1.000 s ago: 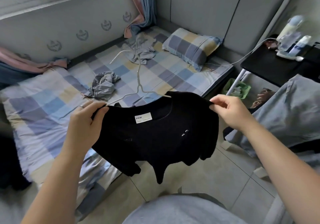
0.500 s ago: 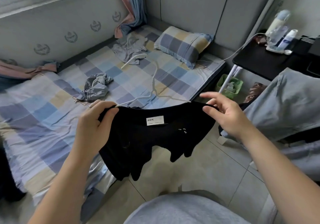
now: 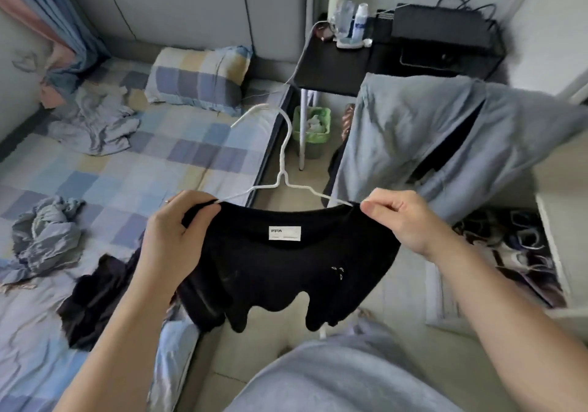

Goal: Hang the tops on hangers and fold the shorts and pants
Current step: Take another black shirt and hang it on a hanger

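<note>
A black top [image 3: 286,268] with a white neck label hangs in front of me over the floor. A white wire hanger [image 3: 284,169] sits inside its neck, hook pointing away and up. My left hand [image 3: 171,239] grips the top's left shoulder over the hanger arm. My right hand [image 3: 401,217] pinches the right shoulder at the hanger's other arm. A crumpled grey garment [image 3: 44,236] lies on the bed at left. Another grey garment [image 3: 92,122] lies farther back, and a dark garment [image 3: 92,297] lies at the bed's near edge.
The checked bed [image 3: 178,163] fills the left, with a pillow [image 3: 197,80] at its head. A grey garment [image 3: 445,131] drapes over something at right. A black side table [image 3: 334,68] with bottles stands behind, with a green bin [image 3: 310,128] under it. Shoes [image 3: 509,246] lie at right.
My view has swung right, toward the side table. The top is raised and spread wider between my hands. My right hand has closed into a pinch on the right shoulder.
</note>
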Motion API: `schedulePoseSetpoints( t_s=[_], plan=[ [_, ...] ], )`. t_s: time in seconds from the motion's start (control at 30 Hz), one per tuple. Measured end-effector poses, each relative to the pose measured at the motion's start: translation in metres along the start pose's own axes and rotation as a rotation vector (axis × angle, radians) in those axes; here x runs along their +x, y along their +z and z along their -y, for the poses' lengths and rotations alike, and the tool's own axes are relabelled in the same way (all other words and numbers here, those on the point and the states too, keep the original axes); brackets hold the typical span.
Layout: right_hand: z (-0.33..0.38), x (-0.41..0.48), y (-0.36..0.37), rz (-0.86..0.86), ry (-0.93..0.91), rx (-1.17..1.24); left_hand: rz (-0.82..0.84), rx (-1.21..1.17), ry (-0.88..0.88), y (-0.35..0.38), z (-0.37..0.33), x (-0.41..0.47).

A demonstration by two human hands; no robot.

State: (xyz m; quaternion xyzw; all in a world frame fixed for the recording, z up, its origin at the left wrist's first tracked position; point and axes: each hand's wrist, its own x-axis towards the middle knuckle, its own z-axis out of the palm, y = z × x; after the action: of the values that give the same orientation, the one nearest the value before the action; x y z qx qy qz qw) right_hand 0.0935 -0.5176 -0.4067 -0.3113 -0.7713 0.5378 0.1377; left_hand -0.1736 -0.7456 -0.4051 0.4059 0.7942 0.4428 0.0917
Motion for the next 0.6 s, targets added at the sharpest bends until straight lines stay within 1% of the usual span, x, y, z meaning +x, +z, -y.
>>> schedulePoseSetpoints(
  t_s=[0.13,0.27,0.33,0.4,0.43,0.5,0.6],
  plan=[
    [-0.017,-0.026,-0.037,-0.327,-0.037,-0.074,0.168,-0.047,0.070,0.053,-0.034,0.044],
    [-0.032,-0.050,-0.077,-0.703,-0.140,-0.272,0.288,-0.087,0.234,0.113,-0.083,0.079],
    [-0.037,-0.063,-0.102,-0.839,-0.194,-0.342,0.329,-0.125,0.292,0.143,-0.109,0.095],
    [-0.042,-0.078,-0.131,-0.864,-0.222,-0.339,0.358,-0.162,0.332,0.172,-0.135,0.110],
    [-0.043,-0.086,-0.146,-0.844,-0.196,-0.307,0.372,-0.183,0.352,0.186,-0.146,0.115],
    [-0.044,-0.100,-0.171,-0.798,-0.054,-0.239,0.409,-0.230,0.383,0.215,-0.170,0.123],
    [-0.056,-0.120,-0.203,-0.743,0.133,-0.277,0.460,-0.276,0.466,0.261,-0.207,0.132]
  ],
)
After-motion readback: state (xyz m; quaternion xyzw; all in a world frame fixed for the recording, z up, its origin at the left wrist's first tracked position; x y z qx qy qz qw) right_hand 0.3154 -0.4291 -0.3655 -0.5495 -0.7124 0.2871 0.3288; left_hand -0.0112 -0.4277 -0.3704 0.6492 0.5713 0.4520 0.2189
